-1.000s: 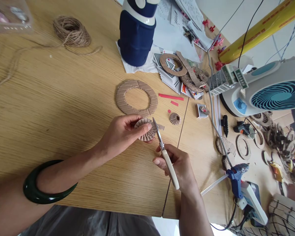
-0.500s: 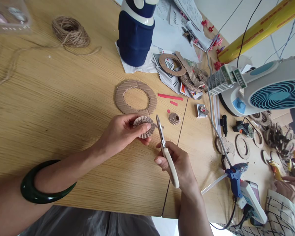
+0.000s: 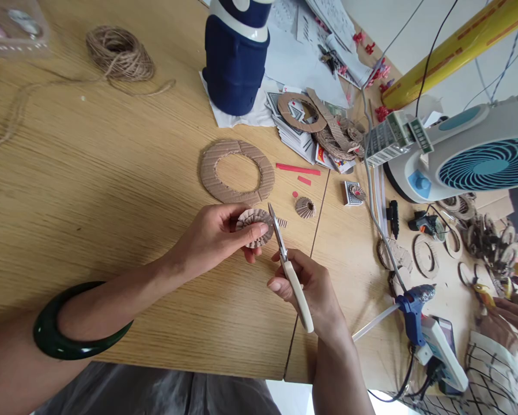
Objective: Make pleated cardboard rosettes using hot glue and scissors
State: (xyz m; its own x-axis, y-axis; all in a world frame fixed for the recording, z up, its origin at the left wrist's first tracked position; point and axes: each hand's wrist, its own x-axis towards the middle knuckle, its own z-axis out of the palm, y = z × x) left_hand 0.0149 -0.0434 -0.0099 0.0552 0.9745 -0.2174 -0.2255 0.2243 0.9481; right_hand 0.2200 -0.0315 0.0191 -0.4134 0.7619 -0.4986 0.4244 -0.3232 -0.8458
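Over the table [image 3: 150, 155] mid-frame, left fingers [image 3: 255, 231] pinch a rosette [image 3: 248, 218], right fingers [image 3: 279, 286] grip scissors [image 3: 290, 272] at its edge: likely trimming, next needing careful aim.

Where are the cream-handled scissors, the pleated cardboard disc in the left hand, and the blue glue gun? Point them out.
Cream-handled scissors [image 3: 291, 276]: head view, near the handle's top.
Pleated cardboard disc [image 3: 252, 217]: head view, on its ridged face.
Blue glue gun [image 3: 411, 308]: head view, on its body.
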